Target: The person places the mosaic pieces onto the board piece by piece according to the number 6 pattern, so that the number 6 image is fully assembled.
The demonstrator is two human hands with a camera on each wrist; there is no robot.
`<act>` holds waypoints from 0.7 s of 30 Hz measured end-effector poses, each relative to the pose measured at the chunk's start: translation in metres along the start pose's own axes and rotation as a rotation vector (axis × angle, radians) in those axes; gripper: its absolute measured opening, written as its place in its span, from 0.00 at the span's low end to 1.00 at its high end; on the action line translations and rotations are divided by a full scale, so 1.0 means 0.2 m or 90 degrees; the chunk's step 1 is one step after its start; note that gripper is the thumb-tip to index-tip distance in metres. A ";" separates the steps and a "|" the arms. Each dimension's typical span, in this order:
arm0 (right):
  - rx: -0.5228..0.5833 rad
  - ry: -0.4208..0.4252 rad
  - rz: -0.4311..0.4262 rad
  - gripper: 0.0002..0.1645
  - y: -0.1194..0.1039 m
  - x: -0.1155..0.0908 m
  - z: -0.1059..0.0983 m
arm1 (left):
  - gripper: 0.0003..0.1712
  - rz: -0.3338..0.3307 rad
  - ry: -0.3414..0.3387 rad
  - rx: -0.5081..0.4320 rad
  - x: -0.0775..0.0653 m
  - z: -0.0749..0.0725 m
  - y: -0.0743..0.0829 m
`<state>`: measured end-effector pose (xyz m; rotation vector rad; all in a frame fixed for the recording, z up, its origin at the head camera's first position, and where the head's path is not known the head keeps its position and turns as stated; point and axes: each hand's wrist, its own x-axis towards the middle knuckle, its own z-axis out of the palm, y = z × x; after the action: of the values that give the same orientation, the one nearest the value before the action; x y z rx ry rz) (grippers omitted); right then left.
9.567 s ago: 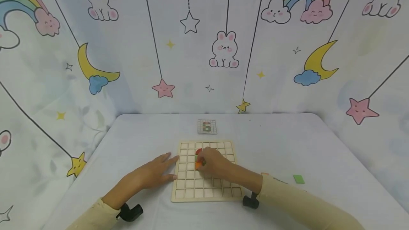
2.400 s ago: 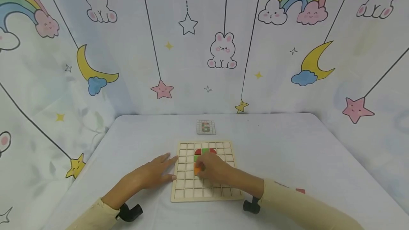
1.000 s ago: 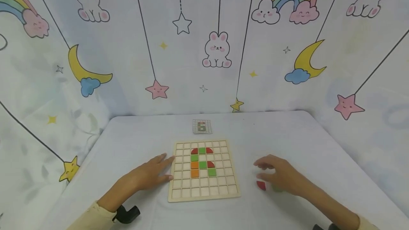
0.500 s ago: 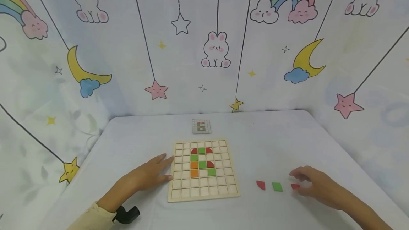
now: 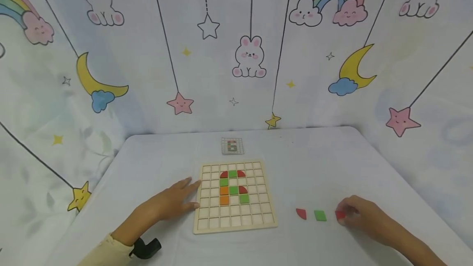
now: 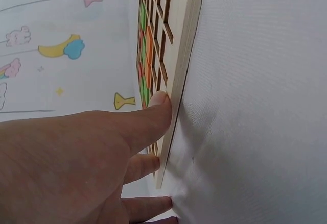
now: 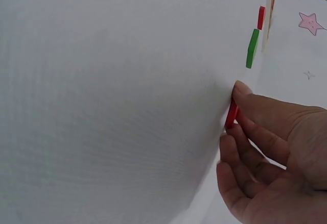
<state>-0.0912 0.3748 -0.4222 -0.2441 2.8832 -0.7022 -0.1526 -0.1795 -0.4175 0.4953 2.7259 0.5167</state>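
Observation:
My left hand (image 5: 168, 203) rests at the left edge of a square wooden grid board (image 5: 253, 219), its fingers extended and touching the rim. In the left wrist view the thumb (image 6: 153, 113) lies against the board's edge. Set in the grid are red quarter-round, green square and orange square tiles (image 5: 224, 200). At the right, my right hand (image 5: 369, 220) pinches a red tile (image 5: 339, 215) between thumb and fingers at the table surface. The right wrist view shows this red tile (image 7: 232, 114) edge-on, partly covered by the fingers.
Between board and right hand lie a red quarter-round tile (image 5: 301, 214) and a green square tile (image 5: 320, 216). A small card (image 5: 232, 146) with a coloured 6 pattern lies behind the board. Patterned cloth hangs behind and beside the white table.
My right hand has gone from the board to the right and now pinches a red tile. More tiles show on the board than at first. The left hand has stayed at the board's edge.

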 end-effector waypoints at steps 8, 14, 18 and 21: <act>-0.023 -0.004 0.007 0.13 -0.01 0.03 0.00 | 0.45 0.005 -0.002 0.005 0.00 -0.01 0.00; -0.041 0.008 -0.021 0.14 -0.09 0.09 -0.02 | 0.45 0.006 -0.003 0.005 0.00 -0.01 0.00; -0.021 0.011 -0.067 0.11 -0.19 0.14 0.01 | 0.45 0.008 -0.007 0.005 -0.01 -0.01 0.01; -0.008 0.002 -0.097 0.10 -0.30 0.20 0.04 | 0.45 0.011 -0.007 0.005 0.00 -0.01 0.01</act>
<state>-0.1222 0.3100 -0.4059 -0.4688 2.8954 -0.7087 -0.1525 -0.1794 -0.4147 0.5218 2.7170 0.5063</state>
